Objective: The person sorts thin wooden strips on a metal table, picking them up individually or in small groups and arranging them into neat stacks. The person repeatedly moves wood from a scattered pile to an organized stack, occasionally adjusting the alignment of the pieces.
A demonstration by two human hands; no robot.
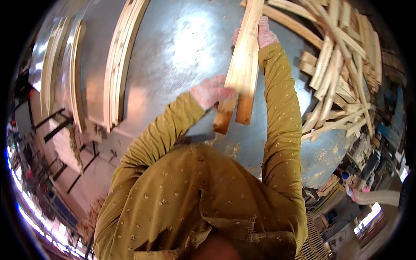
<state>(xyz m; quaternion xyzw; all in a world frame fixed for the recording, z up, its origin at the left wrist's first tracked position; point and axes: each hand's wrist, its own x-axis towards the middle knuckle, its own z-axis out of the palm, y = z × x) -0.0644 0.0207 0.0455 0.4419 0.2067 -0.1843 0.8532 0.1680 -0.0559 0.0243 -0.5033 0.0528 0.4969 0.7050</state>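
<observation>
Two long, pale wooden planks (245, 56) lie partly over each other in front of me, with darker brown near ends. My left hand (211, 92), in a pink-and-white work glove, grips the left plank close to its near end, thumb on top. Farther up, my right hand (266, 34), gloved alike, is closed around the planks from the right side. Its fingertips show at their left edge, and its palm is hidden behind the wood. The right plank's near end (245, 113) sticks out beside the left one. Both are above a grey metal table (173, 69).
Neat rows of wooden strips (121, 65) stand along the table's left side, with another narrow stack (77, 73) farther left. A jumbled heap of wooden pieces (333, 65) covers the right side. Sawdust lies at the near right edge; a pale hose (377, 197) is beyond it.
</observation>
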